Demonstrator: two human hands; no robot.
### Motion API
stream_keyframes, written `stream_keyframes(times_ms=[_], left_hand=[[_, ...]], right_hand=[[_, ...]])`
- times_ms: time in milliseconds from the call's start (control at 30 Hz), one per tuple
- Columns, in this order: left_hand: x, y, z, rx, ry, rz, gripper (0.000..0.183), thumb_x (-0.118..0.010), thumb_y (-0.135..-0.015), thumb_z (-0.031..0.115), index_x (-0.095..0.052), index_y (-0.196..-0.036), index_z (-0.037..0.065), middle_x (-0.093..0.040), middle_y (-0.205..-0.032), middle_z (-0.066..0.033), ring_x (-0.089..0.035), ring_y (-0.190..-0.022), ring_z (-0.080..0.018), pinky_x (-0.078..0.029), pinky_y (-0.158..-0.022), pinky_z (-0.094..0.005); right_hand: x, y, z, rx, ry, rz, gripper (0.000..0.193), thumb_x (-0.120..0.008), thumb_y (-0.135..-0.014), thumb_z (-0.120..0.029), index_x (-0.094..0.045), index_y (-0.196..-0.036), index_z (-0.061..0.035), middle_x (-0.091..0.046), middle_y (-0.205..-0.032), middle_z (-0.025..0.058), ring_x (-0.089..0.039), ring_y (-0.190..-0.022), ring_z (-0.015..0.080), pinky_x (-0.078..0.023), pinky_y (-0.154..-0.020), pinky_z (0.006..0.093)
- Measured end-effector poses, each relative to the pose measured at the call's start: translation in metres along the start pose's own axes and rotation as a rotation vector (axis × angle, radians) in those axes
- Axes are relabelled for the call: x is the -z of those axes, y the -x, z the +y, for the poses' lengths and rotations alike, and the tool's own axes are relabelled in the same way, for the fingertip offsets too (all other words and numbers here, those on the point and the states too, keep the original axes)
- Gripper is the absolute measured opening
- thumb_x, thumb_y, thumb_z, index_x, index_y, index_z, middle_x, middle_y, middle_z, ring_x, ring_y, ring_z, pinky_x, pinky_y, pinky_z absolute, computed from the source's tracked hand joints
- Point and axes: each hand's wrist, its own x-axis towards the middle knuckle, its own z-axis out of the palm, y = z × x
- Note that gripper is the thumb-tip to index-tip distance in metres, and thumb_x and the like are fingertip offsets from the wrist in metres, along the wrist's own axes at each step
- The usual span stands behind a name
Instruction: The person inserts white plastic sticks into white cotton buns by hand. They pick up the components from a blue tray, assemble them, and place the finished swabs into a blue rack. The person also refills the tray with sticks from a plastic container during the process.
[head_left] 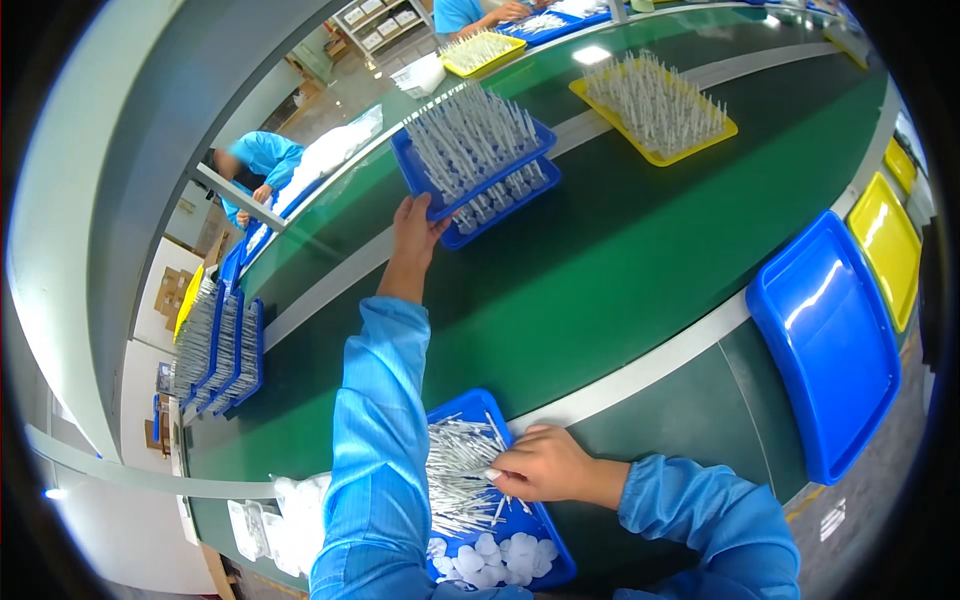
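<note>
Trays of upright white tubes (478, 150), two blue ones stacked on the green belt (620, 250), are gripped at the near left corner by the left hand (414, 226), fingers closed on the rim. Loose tubes (458, 470) in a near blue tray (470, 402) are pinched by the curled right hand (540, 464). White caps (495, 556) lie below.

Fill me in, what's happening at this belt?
A person in blue sleeves works at a green conveyor belt. The left hand grips the edge of a stacked blue tray of upright white tubes. The right hand rests on loose tubes in a near blue tray. Yellow trays sit farther along.
</note>
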Motion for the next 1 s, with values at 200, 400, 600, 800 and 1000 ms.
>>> stream_keyframes(times_ms=[200, 400, 600, 800, 1000], left_hand=[[-0.018, -0.006, 0.019, -0.001, -0.363, 0.154, 0.024, -0.060, -0.106, 0.030, -0.064, -0.116, 0.009, -0.072, -0.094, -0.0049, -0.070, -0.073, -0.0180, -0.052, -0.059, -0.0297], [0.032, -0.022, -0.005, -0.036, -0.752, 0.216, 0.043, -0.058, -0.106, 0.036, -0.070, -0.114, -0.004, -0.074, -0.107, -0.0176, -0.070, -0.098, -0.0260, -0.052, -0.086, -0.0399], [0.018, -0.019, -0.004, 0.028, -0.742, 0.112, 0.038, -0.057, -0.108, 0.050, -0.065, -0.111, 0.013, -0.057, -0.089, 0.0019, -0.050, -0.074, -0.0116, -0.037, -0.060, -0.0298], [0.012, -0.004, 0.012, 0.116, -0.713, 0.277, 0.059, -0.051, -0.112, 0.054, -0.067, -0.115, -0.003, -0.070, -0.106, -0.0146, -0.067, -0.093, -0.0242, -0.053, -0.080, -0.0381], [-0.020, 0.094, 0.002, -0.681, -1.013, 0.163, 0.022, -0.059, -0.109, 0.024, -0.067, -0.107, 0.003, -0.067, -0.106, -0.0133, -0.063, -0.090, -0.0249, -0.051, -0.079, -0.0386]], right_hand=[[0.002, 0.001, 0.004, -0.021, -0.005, 0.005, 0.018, -0.078, -0.090, -0.025, -0.068, -0.081, -0.0132, -0.066, -0.065, 0.0019, -0.066, -0.060, 0.0262, -0.053, -0.065, 0.0408], [-0.001, -0.002, -0.003, -0.005, -0.039, 0.012, 0.019, -0.078, -0.092, -0.026, -0.068, -0.081, -0.0133, -0.066, -0.064, 0.0026, -0.066, -0.060, 0.0276, -0.053, -0.065, 0.0418], [-0.001, -0.001, 0.002, -0.039, -0.010, 0.015, 0.024, -0.077, -0.093, -0.027, -0.064, -0.076, -0.0138, -0.063, -0.062, 0.0034, -0.064, -0.058, 0.0291, -0.053, -0.064, 0.0425], [-0.001, -0.003, 0.000, -0.040, -0.008, 0.016, 0.027, -0.075, -0.093, -0.026, -0.062, -0.073, -0.0137, -0.062, -0.061, 0.0051, -0.064, -0.057, 0.0317, -0.053, -0.062, 0.0449], [0.000, 0.003, 0.002, -0.005, 0.018, 0.077, 0.023, -0.075, -0.088, -0.027, -0.064, -0.074, -0.0124, -0.063, -0.062, 0.0096, -0.064, -0.059, 0.0353, -0.052, -0.060, 0.0486]])
